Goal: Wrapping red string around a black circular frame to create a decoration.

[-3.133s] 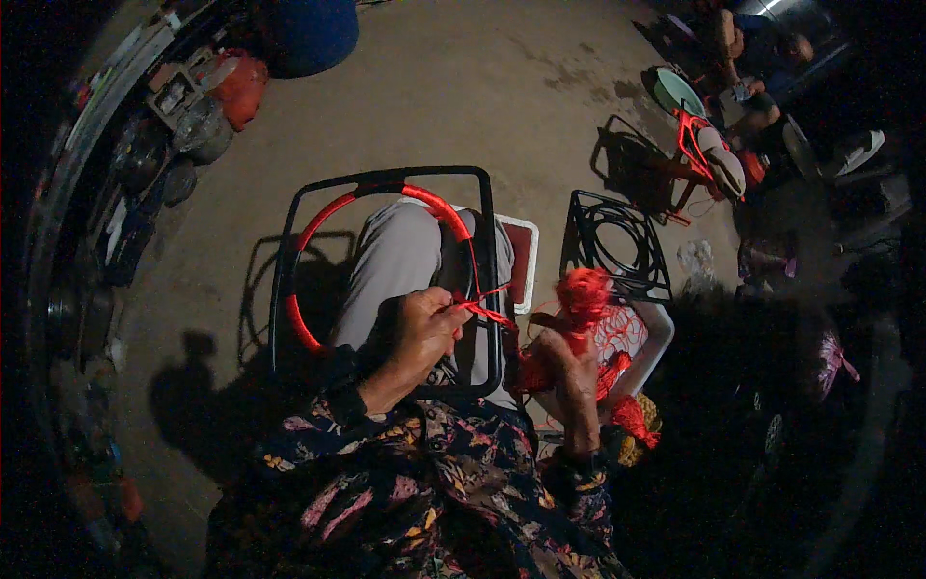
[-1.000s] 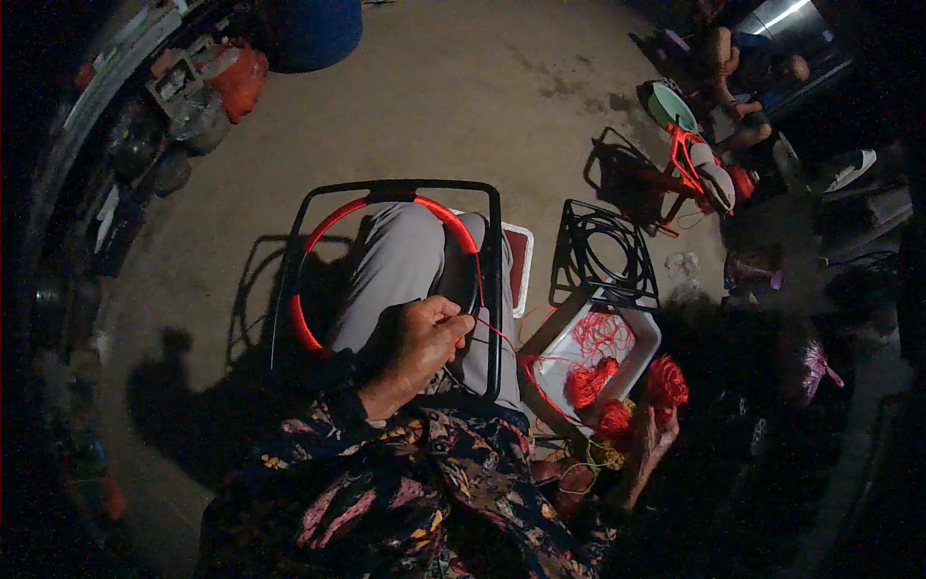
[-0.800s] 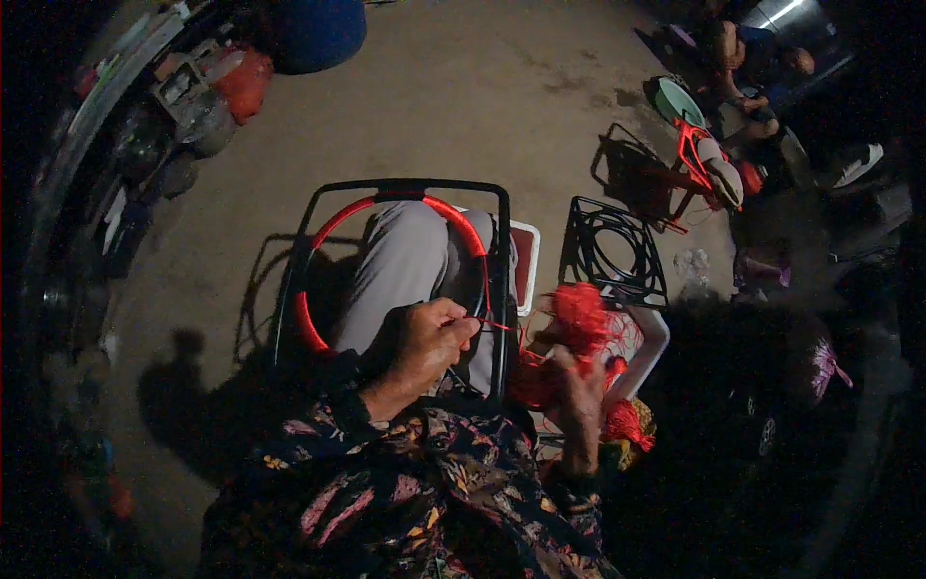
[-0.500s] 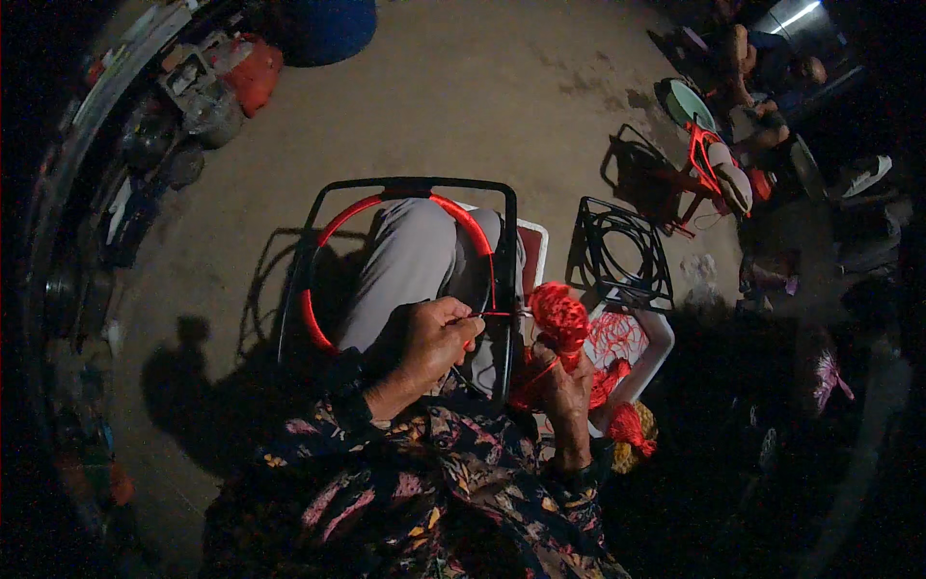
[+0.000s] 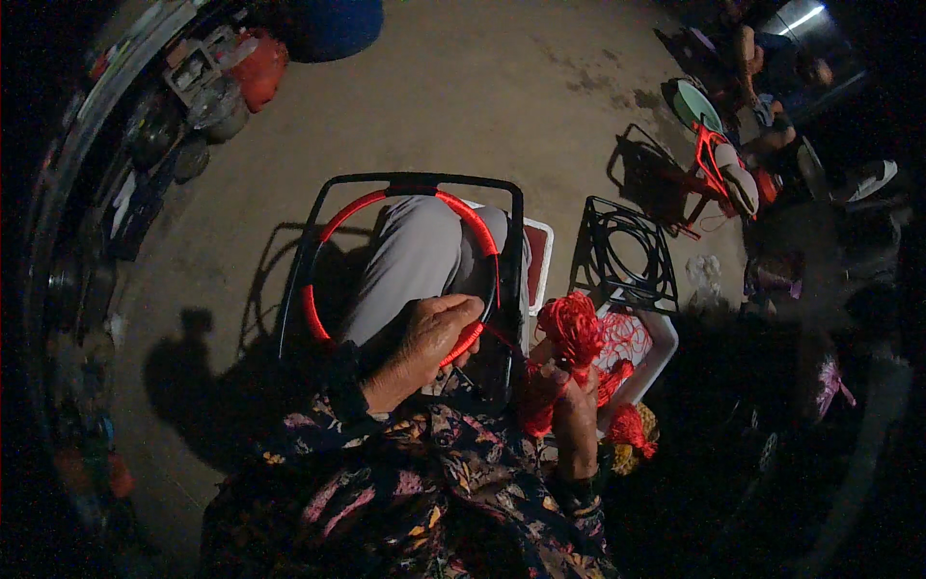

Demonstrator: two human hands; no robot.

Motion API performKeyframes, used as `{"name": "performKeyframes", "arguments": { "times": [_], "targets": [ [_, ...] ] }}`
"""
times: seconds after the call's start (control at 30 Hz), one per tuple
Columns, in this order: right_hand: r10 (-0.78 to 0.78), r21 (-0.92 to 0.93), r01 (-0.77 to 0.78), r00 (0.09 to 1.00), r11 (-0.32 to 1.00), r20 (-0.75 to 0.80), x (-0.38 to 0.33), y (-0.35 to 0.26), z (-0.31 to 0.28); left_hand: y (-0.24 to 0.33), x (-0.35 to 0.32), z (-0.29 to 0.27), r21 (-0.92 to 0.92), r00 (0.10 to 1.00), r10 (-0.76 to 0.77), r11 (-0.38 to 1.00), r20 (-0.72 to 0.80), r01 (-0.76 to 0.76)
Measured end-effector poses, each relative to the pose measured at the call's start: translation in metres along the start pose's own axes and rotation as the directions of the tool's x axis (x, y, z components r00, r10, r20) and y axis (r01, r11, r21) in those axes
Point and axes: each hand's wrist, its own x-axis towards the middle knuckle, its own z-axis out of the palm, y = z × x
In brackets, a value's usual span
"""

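Observation:
A black rectangular metal frame point(image 5: 507, 251) rests over my lap, with a round ring point(image 5: 474, 228) inside it. Red cord covers parts of the ring, while other stretches show black. My left hand point(image 5: 436, 336) is closed around the ring's lower right side, its fingertips partly hidden. To the right, my right hand point(image 5: 577, 417) grips a loose bundle of red cord point(image 5: 571, 326), which spills above and below the fingers. A thin red strand runs from near the left hand toward the bundle.
A white container point(image 5: 660, 349) with tangled red cord stands by my right side. Beyond it is another black frame point(image 5: 627, 253). A person sits at the far right near a red stool point(image 5: 709, 164) and green basin point(image 5: 696, 104). Clutter lines the left; a blue tub point(image 5: 338, 29) stands behind.
My left hand has shifted slightly right, from pinching the stretched strand to holding the ring's lower right side. The cord bundle has moved a little right and down with my right hand.

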Motion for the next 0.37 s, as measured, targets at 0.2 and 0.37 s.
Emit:
{"name": "performKeyframes", "arguments": {
  "times": [0.2, 0.37],
  "targets": [
    [0.011, -0.099, -0.017, 0.998, 0.995, -0.055, -0.007, -0.008, -0.016, -0.007, 0.012, -0.017, 0.012, 0.952, -0.089, 0.996, 0.294, 0.090],
    [-0.184, -0.313, 0.165, 0.982, 0.935, -0.035, 0.004, -0.012, -0.034, -0.017, 0.025, -0.024, 0.066, 0.895, -0.161, 0.987, 0.417, 0.147]
  ]
}}
